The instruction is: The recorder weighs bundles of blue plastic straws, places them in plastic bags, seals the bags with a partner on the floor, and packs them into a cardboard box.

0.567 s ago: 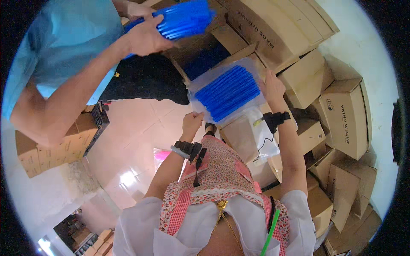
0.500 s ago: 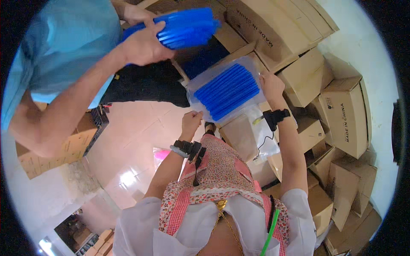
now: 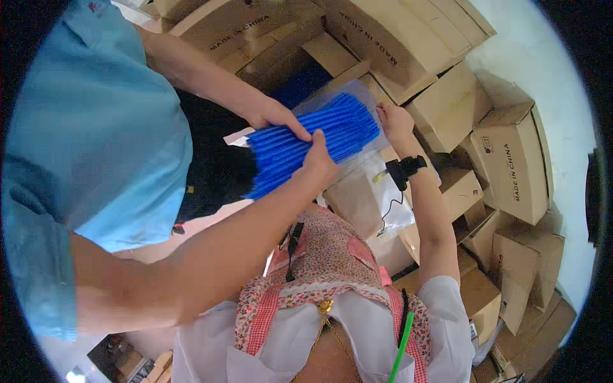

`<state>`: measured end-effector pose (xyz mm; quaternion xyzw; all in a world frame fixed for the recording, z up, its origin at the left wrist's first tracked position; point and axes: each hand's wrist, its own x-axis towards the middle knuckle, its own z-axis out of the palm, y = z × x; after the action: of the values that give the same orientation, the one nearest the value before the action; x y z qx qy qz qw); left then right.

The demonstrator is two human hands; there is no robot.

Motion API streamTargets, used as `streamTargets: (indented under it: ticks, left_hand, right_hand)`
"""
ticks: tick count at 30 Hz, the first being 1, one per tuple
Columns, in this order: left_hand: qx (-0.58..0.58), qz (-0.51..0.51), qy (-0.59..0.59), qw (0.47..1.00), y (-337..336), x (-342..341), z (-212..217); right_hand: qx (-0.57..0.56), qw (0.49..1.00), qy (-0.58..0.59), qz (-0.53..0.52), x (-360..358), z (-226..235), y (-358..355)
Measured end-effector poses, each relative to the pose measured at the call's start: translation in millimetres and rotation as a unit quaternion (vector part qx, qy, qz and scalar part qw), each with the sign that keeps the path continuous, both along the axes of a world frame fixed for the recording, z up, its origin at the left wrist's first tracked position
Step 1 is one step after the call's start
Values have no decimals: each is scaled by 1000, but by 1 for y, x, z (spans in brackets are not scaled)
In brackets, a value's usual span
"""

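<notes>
My right hand (image 3: pixel 397 122) is closed, pinching the right edge of a clear plastic bag (image 3: pixel 319 99). Over that bag a co-worker's two hands hold a bundle of thin blue stems (image 3: pixel 281 153) that look like pipe cleaners. This bundle covers most of the bag, so I cannot tell its stems apart from those inside. My left hand is hidden behind the co-worker's near forearm (image 3: pixel 223 236). A black strap with a small device (image 3: pixel 403 172) sits on my right wrist, a thin cord hanging from it.
Open cardboard boxes (image 3: pixel 511 166) crowd the right side and the far side. One far box holds more dark blue stuff (image 3: pixel 305 86). Clear plastic bags (image 3: pixel 383 191) lie on a carton below my right forearm. The co-worker in a blue shirt (image 3: pixel 108 140) stands close at left.
The co-worker has leaned in and brought the blue bundle down and right over the bag. Their forearm now hides my left hand. My right hand stays at the bag's edge.
</notes>
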<state>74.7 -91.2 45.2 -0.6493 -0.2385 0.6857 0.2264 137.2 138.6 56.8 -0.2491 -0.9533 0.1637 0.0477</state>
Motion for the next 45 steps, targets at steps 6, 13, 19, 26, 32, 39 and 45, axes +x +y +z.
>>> streamTargets:
  ticks: [6,13,19,26,32,39,45]
  left_hand:
    - [138,-98,90,981,67,-5,-27]
    - [144,-155,-227,951,15,-7,-23]
    - [66,307,-448,837,-43,-11,-106]
    - [266,410,-556,673,-98,-33,-82]
    - [431,490,-593,472,-125,-12,-68]
    - [584,529,-581,203,-108,-29,-57]
    - [660,514,-547,-29,-116,-17,-36]
  right_hand:
    - [-26,999,20,-10,-1,11,-2]
    - [-17,997,71,-34,13,-6,11]
    - [-10,996,82,-24,-4,22,-18]
    - [-1,999,-35,-26,-6,-2,4]
    - [-17,999,17,-36,-4,3,-12]
    - [-45,998,39,-13,-7,2,-19]
    - [-61,992,107,-27,-5,-1,-17]
